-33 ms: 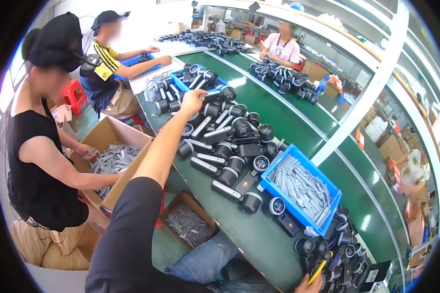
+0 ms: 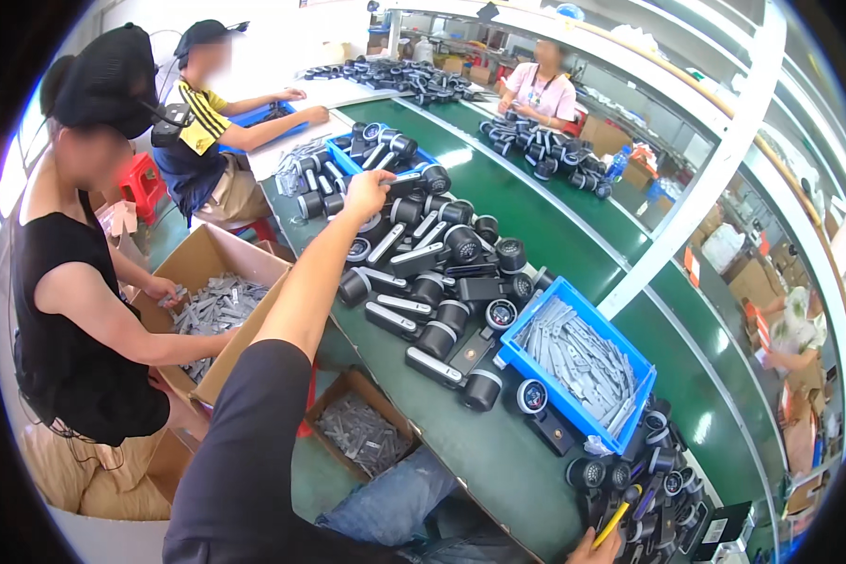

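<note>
My left hand point(image 2: 367, 195) reaches across the heap at the far end of the bench. Its fingers are closed on the grey-strip handle of a black device point(image 2: 433, 177) with a round head. Low at the right, my right hand point(image 2: 594, 548) grips the yellow handle of a small hammer point(image 2: 615, 522), whose dark rounded head points away from me over more devices. Between my hands lies a loose pile of black devices point(image 2: 462, 246) with grey strips and round grey-rimmed heads. A blue tray point(image 2: 508, 355) full of flat grey strips point(image 2: 578, 362) stands to its right.
A person point(image 2: 80, 273) at the left reaches into a cardboard box point(image 2: 277, 273) of grey parts. A lower carton point(image 2: 399, 425) sits beside the bench edge. Two more people point(image 2: 202, 122) work farther off. A white post point(image 2: 696, 179) rises beyond the blue tray, by the green conveyor point(image 2: 573, 240).
My left hand has moved very slightly left and keeps its hold on the device. My right hand and the hammer look the same.
</note>
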`<state>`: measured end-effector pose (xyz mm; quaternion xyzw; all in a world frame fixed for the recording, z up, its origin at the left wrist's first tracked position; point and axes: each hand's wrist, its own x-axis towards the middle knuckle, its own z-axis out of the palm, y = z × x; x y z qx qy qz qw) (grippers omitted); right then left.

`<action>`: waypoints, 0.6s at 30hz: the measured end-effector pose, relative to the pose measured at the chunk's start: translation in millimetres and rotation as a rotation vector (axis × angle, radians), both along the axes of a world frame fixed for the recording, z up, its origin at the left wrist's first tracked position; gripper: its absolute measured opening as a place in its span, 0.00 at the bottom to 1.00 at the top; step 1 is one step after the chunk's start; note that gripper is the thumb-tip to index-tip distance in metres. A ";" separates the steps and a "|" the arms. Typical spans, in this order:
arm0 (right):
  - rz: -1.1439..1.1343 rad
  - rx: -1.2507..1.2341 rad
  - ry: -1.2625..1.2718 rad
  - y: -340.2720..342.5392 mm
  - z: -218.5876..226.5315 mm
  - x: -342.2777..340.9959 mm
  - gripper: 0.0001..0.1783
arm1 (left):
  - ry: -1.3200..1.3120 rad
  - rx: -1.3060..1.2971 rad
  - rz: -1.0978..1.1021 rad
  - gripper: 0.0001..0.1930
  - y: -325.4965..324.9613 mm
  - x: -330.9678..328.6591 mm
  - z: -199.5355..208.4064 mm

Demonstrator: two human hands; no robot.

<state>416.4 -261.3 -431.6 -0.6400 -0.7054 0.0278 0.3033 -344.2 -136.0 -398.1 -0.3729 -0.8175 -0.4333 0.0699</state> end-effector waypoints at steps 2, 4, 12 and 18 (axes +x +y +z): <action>-0.017 0.021 0.104 0.4 6.7 0.7 0.27 | 0.047 0.059 0.017 0.15 -9.7 -20.2 -1.4; 0.023 0.095 0.127 -3.8 24.0 -1.2 0.27 | 0.134 0.035 0.055 0.16 -22.0 -37.0 -6.3; -0.067 -0.339 0.638 -26.5 64.9 -14.0 0.24 | 0.094 -0.144 0.064 0.23 -28.7 -42.8 -18.5; 0.237 -0.811 1.000 -10.2 10.2 -23.5 0.21 | 0.291 -0.395 0.083 0.19 5.5 -76.4 -40.9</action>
